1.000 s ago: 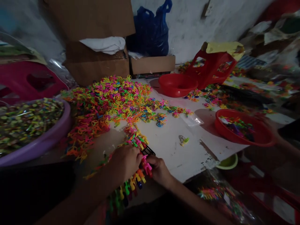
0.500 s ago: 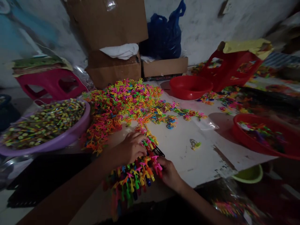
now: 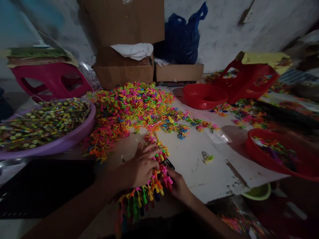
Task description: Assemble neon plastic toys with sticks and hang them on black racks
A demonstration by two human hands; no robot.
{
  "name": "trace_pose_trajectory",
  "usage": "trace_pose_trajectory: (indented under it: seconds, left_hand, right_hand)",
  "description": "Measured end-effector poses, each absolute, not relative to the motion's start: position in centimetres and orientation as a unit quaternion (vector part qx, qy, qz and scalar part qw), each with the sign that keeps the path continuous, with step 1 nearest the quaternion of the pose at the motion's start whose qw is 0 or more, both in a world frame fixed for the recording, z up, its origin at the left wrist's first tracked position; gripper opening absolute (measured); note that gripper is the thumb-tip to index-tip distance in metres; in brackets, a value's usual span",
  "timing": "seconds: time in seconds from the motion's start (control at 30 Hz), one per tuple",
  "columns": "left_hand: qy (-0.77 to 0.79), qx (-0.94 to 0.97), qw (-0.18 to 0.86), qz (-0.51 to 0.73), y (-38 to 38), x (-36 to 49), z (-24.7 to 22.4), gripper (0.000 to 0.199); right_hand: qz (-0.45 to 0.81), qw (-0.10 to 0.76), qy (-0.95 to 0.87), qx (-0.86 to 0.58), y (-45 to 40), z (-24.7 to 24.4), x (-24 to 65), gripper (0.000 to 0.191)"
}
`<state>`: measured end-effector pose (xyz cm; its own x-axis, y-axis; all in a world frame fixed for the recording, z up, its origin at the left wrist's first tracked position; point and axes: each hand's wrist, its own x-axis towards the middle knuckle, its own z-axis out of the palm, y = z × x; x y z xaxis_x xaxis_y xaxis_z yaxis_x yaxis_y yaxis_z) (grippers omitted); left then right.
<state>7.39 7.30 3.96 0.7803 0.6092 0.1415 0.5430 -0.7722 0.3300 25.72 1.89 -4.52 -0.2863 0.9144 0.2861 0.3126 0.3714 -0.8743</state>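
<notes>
Rows of small colourful plastic pieces [image 3: 144,196] sit on a black rack [image 3: 168,163] at the near edge of the white table. My left hand [image 3: 144,165] lies over the rows from the left, its fingers bent round pieces I cannot make out. At the right end of the rack, my right hand [image 3: 177,184] has its fingers closed by a pink piece [image 3: 166,176]; the thumb and fingertips are partly hidden. Just beyond the hands spreads a big heap of similar bright pieces [image 3: 134,106].
A purple basin [image 3: 93,122] of small sticks stands left, above a black sheet [image 3: 47,186]. Red basins [image 3: 205,97] [image 3: 251,146], a red stool [image 3: 245,81] and a pink stool [image 3: 50,74] surround the table. Cardboard boxes [image 3: 124,71] and a blue bag [image 3: 183,41] stand behind.
My left hand has shifted slightly right and down over the rows, covering more of them. My right hand stays at the rack's right end. The view has shifted a little.
</notes>
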Motion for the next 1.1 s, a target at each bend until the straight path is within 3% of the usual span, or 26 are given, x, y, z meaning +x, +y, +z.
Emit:
trace_pose_trajectory:
  seconds: [0.17,0.3,0.47,0.77,0.93,1.1]
  left_hand:
    - [0.358,0.918,0.164,0.054,8.4,8.9,5.3,0.015]
    - [0.373,0.915,0.153,-0.032,8.6,10.9,7.3,0.021]
    - [0.393,0.909,0.099,-0.095,7.3,13.5,8.1,0.016]
    - [0.507,0.860,0.042,0.040,5.8,12.5,5.7,0.024]
    - [0.440,0.885,0.096,0.118,6.6,10.0,3.8,0.019]
    - [0.420,0.878,0.098,0.208,6.8,9.4,2.3,0.021]
  right_hand:
    - [0.349,0.442,-0.684,-0.464,1.5,-5.1,25.8,0.047]
    - [0.320,0.446,-0.685,-0.479,1.2,-5.2,25.8,0.040]
    - [0.345,0.456,-0.671,-0.472,1.0,-4.7,25.6,0.026]
    - [0.333,0.427,-0.700,-0.466,1.2,-5.4,26.0,0.013]
    - [0.249,0.394,-0.768,-0.440,1.3,-5.6,26.1,0.017]
    - [0.190,0.326,-0.804,-0.460,1.1,-5.1,25.5,0.009]
